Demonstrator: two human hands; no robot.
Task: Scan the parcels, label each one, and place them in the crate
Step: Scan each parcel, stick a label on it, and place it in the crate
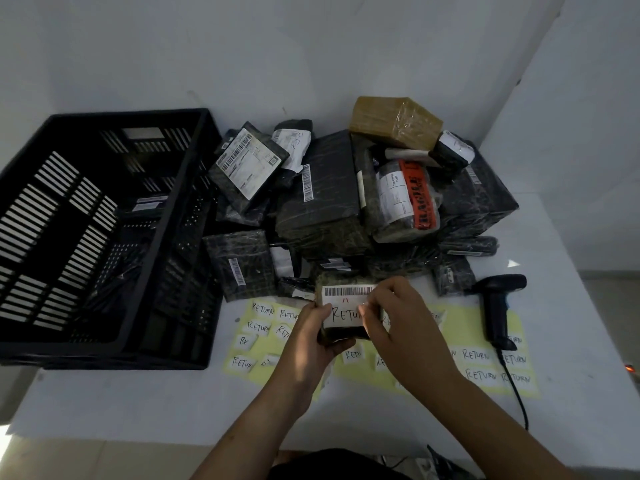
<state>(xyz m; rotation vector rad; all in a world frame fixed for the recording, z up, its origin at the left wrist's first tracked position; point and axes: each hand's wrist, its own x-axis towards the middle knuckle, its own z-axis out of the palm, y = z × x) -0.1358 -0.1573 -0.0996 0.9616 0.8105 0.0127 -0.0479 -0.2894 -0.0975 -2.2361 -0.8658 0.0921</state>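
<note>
The parcel (343, 335) is held just above the table (138, 403), low centre of the frame, in front of the parcel pile (318, 188). The left grip (317, 337) clasps its left side, thumb on the front face. The right grip (398, 317) curls round the right edge, thumb pressing the RETURN label (346, 315) below the barcode.

Handling, judged from appearance:
- Small and carried by one hand, so probably light
- Dark film wrap, probably slick; the body looks firm and block-shaped
- Hold across opposite side edges, not the film face
- Keep fingers off the barcode and the fresh label

The crate (166, 220) stands at left of frame, the scanner (498, 306) at right, and the sticker sheets (485, 327) lie beneath the hands
</note>
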